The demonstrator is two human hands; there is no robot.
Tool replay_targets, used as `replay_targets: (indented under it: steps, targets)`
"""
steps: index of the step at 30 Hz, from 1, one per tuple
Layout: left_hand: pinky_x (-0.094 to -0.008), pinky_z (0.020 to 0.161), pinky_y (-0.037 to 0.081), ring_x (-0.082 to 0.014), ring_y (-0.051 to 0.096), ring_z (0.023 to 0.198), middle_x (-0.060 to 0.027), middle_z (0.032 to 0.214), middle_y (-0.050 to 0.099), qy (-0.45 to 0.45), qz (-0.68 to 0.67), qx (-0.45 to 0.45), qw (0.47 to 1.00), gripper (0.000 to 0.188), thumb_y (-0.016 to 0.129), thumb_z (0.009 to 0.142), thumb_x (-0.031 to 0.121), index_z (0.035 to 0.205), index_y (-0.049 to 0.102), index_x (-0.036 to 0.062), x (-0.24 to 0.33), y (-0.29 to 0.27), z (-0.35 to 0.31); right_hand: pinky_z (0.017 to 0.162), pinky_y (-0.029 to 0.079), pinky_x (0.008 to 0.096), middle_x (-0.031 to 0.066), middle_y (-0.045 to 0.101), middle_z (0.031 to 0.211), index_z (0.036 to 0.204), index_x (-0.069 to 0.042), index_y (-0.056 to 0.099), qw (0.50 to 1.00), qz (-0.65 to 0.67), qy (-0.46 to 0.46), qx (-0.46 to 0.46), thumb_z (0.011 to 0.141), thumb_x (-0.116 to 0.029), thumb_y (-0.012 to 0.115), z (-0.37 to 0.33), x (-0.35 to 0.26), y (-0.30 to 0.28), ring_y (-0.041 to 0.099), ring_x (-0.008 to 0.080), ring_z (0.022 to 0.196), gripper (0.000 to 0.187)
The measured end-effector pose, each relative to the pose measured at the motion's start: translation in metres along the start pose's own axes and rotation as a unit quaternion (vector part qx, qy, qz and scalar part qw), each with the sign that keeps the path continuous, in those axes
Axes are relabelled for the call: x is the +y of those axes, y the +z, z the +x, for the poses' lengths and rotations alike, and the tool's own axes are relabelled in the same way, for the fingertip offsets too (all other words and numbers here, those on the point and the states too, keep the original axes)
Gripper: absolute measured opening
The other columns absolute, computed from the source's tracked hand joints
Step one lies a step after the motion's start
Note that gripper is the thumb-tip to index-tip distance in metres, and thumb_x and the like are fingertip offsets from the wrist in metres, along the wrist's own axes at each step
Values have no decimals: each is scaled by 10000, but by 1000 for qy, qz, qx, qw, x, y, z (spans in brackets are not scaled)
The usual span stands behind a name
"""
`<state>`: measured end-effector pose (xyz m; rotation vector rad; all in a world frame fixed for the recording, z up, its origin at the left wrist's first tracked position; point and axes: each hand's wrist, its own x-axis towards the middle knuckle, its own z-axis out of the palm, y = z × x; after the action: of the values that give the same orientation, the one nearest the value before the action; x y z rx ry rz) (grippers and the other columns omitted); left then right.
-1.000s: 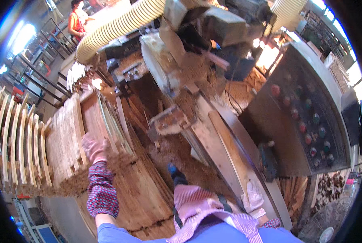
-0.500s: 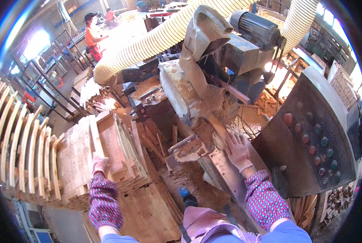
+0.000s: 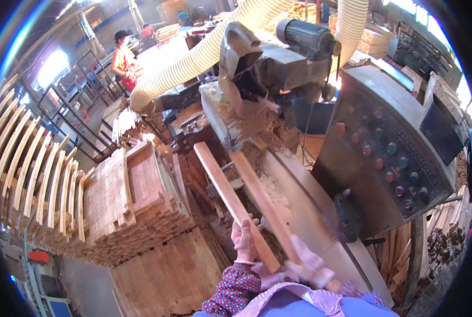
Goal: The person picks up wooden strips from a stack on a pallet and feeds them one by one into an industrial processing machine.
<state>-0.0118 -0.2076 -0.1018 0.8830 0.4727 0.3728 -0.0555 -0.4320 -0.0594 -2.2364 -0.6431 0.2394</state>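
Two long wooden strips lie side by side in front of me. Pale-gloved, my left hand (image 3: pixel 244 240) is closed around the left wooden strip (image 3: pixel 217 177), which slants up and away over the gap beside the machine. My right hand (image 3: pixel 310 261), also gloved and slightly blurred, grips the near end of the right wooden strip (image 3: pixel 262 198). This second strip lies along the machine's metal bed (image 3: pixel 320 227), its far end by the sawdust-covered cutting housing (image 3: pixel 236 111). Patterned sleeves cover both forearms; the right one is partly hidden by my apron.
A stack of boards (image 3: pixel 106 201) and a row of curved wooden pieces (image 3: pixel 40 179) stand at the left. To the right is a control panel (image 3: pixel 386 153) with coloured buttons. A ribbed hose (image 3: pixel 186 68) arches over the machine below a motor (image 3: pixel 304 39). Another person (image 3: pixel 125 63) stands far left.
My left hand has moved right from the board stack and now holds a wooden strip. My right hand has come back toward me along the bed to another strip. The view has shifted.
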Motion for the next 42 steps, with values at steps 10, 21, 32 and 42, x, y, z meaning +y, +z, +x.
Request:
replay_targets:
  steps: [10, 21, 32, 42]
  targets:
    - [-351, 753, 595, -188, 653, 833, -96, 1016, 629, -26, 37, -5, 999, 411, 668, 943, 260, 1248, 509, 35, 1, -13, 23, 1024, 373, 480, 202, 550, 1231, 1215, -3, 576, 909, -405, -34, 93, 795, -243, 601, 109, 74, -34, 497, 371, 1148, 483]
    - [-336, 918, 501, -189, 624, 995, -94, 1132, 625, 90, 13, -37, 995, 417, 595, 981, 252, 1320, 492, 33, 4, 14, 38, 1087, 384, 391, 250, 505, 1402, 1411, 15, 446, 974, 213, 26, -76, 890, -226, 630, 203, 18, -10, 489, 338, 1313, 603]
    - [-458, 1108, 372, -401, 515, 1244, -237, 1304, 566, 391, 723, 20, 570, 703, 786, 733, 298, 1308, 543, -26, 124, -161, 131, 951, 478, 514, 310, 582, 1195, 1304, 106, 456, 971, -220, 73, 58, 784, -273, 643, -77, 71, -37, 581, 478, 1075, 669]
    - [-456, 1201, 191, -343, 238, 1467, -201, 1573, 267, -70, 870, 294, 389, 1019, 733, 742, 466, 1506, 255, -9, 323, -241, 307, 1103, 331, 509, 182, 503, 1364, 1262, -4, 557, 883, -452, -24, 126, 889, -278, 559, 196, 97, -33, 458, 369, 1270, 463]
